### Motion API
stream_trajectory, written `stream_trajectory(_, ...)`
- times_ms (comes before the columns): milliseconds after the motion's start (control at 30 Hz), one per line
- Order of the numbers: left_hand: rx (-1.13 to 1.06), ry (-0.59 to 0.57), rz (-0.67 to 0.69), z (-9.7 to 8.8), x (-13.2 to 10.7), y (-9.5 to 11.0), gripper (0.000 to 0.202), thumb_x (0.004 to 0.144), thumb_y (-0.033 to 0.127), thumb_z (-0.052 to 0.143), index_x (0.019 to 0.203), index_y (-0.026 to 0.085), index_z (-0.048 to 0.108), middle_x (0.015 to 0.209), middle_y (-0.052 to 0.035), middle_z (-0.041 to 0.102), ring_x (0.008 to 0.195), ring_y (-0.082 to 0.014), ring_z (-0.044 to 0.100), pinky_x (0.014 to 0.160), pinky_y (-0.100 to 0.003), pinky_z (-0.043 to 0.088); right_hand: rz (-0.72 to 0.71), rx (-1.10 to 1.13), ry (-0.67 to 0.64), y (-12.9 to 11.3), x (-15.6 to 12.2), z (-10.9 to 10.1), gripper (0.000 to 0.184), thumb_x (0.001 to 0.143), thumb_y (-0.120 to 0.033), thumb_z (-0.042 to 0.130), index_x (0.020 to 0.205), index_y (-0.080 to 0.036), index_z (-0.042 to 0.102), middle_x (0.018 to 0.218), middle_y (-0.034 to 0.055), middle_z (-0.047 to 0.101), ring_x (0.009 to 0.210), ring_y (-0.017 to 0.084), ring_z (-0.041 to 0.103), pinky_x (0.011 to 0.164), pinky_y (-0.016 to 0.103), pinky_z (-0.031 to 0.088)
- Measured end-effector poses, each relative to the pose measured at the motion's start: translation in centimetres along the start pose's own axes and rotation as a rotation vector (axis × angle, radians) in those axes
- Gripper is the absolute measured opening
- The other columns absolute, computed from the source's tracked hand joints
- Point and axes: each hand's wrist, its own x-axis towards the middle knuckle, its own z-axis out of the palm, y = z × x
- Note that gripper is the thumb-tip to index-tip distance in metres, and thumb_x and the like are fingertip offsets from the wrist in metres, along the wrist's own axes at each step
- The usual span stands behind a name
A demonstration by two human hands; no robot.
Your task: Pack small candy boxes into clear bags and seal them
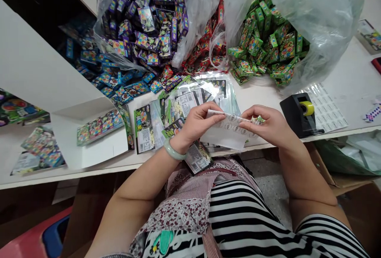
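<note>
Between my two hands is a white sheet of round stickers (230, 131), held near the table's front edge. My left hand (200, 122) pinches its upper left part between thumb and fingers. My right hand (264, 125) is closed at the sheet's right side, thumb against the fingers; a small green, colourful piece (257, 119) shows by its fingertips. Behind and under the sheet lies a spread of printed plastic pouches (190, 101). One black pouch (198, 158) rests at the table edge below my left wrist.
Clear bags hold small purple boxes (145, 20), red boxes (205, 43) and green boxes (268, 39). Blue boxes (119, 87) are heaped at left, beside a white carton (98, 151) with packed boxes. A black tape dispenser (293, 117) and a sticker sheet (327, 109) stand right.
</note>
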Motion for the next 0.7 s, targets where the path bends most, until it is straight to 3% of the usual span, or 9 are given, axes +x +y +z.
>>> stream_trajectory(167, -0.089, 0.016, -0.088, 0.3, -0.1, -0.3, 0.023, 0.075, 0.04, 0.079, 0.079, 0.02, 0.069, 0.071, 0.001, 0.062, 0.063, -0.0104, 0.052, 0.058, -0.023, 0.042, 0.03, -0.023, 0.004, 0.2, 0.2, 0.1, 0.026, 0.083, -0.046, 0.07, 0.073, -0.021, 0.069, 0.069, 0.0016, 0.069, 0.064, 0.015, 0.061, 0.059, 0.026, 0.047)
stream_trajectory(367, -0.041, 0.064, -0.133, 0.5, 0.1, -0.7, 0.034, 0.073, 0.043, 0.078, 0.062, 0.018, 0.058, 0.06, 0.0036, 0.049, 0.057, -0.0085, 0.042, 0.052, -0.023, 0.032, 0.088, 0.013, 0.005, 1.0, -0.1, 0.3, 0.029, 0.08, -0.048, 0.071, 0.07, -0.021, 0.068, 0.066, 0.0012, 0.068, 0.061, 0.014, 0.059, 0.055, 0.025, 0.045)
stream_trajectory(600, -0.016, -0.003, -0.125, 0.2, 0.5, -1.0, 0.031, 0.077, 0.041, 0.075, 0.064, 0.017, 0.06, 0.061, 0.0033, 0.051, 0.058, -0.0083, 0.044, 0.056, -0.023, 0.034, 0.151, 0.084, 0.01, 2.2, -0.2, 0.5, 0.033, 0.077, -0.051, 0.074, 0.068, -0.02, 0.069, 0.063, 0.0006, 0.067, 0.056, 0.013, 0.057, 0.051, 0.024, 0.044)
stream_trajectory(700, -0.033, -0.105, -0.167, 0.2, 1.0, -1.2, 0.03, 0.075, 0.041, 0.077, 0.069, 0.018, 0.06, 0.065, 0.0025, 0.055, 0.061, -0.0093, 0.047, 0.057, -0.023, 0.037, 0.18, 0.084, 0.006, 2.9, -0.3, 0.1, 0.033, 0.078, -0.051, 0.073, 0.069, -0.02, 0.069, 0.065, 0.0009, 0.067, 0.059, 0.014, 0.058, 0.055, 0.026, 0.047)
